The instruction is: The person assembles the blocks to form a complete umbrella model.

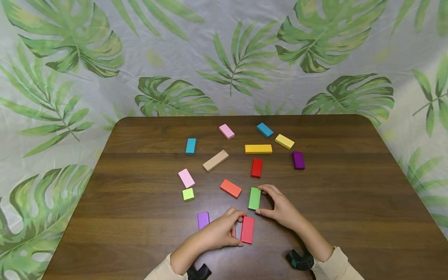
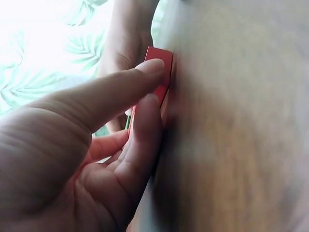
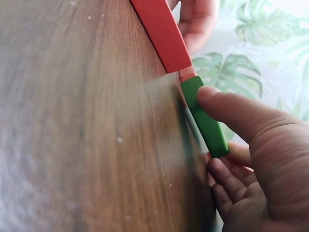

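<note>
My left hand [image 1: 220, 230] pinches a red block [image 1: 247, 230] lengthwise, thumb at its near end and fingers at its far end. In the left wrist view the thumb presses on the end of that block [image 2: 158, 77]. Just beyond and to the right, my right hand [image 1: 282, 208] holds a green block [image 1: 254, 198] the same way. The right wrist view shows the thumb on one end of the green block [image 3: 205, 116] and fingers around the other. The two blocks are close together. A purple block [image 1: 203, 220] lies beside the left hand, partly hidden by it.
Other blocks lie scattered across the brown table [image 1: 350, 186]: an orange one [image 1: 231, 188] and a darker red one [image 1: 256, 168] nearest, a lime one [image 1: 188, 194] touching or nearly touching a pink one [image 1: 186, 178] to the left. Several more lie toward the back.
</note>
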`<state>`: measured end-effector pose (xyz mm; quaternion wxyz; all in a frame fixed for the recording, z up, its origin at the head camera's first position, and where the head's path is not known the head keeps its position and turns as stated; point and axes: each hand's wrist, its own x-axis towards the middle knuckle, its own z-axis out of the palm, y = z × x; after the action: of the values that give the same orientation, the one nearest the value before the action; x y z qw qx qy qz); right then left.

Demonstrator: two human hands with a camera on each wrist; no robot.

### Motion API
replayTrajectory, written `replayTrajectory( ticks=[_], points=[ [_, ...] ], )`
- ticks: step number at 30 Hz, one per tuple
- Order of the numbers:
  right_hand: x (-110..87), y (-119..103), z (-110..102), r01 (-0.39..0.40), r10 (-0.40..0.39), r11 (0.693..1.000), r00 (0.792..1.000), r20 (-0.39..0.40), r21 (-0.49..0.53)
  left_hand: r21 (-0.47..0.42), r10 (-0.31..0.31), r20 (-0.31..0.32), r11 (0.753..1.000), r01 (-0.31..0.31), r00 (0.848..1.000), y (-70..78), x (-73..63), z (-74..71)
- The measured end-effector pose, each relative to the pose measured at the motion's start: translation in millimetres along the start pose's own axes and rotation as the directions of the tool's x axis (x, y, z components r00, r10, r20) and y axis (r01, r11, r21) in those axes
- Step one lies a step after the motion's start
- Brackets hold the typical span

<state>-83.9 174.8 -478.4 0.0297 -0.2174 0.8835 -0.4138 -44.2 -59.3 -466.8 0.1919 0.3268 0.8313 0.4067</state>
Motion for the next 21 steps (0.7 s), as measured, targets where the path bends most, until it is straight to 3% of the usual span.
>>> replayTrajectory(
  ticks=[10, 21],
  points=[
    [0.1, -0.2, 2.4, 0.017, -0.016, 1.0, 0.999, 0.047, -0.021, 0.114, -0.001, -0.057, 0.993, 0.007, 0.998, 4.2, -1.9, 5.3],
    [-1.0, 0.0, 3.7, 0.051, -0.047, 0.997, 0.996, 0.082, -0.055, 0.125, -0.03, -0.077, 0.991, 0.039, 0.997, 4.7, -2.3, 8.7]
  ],
)
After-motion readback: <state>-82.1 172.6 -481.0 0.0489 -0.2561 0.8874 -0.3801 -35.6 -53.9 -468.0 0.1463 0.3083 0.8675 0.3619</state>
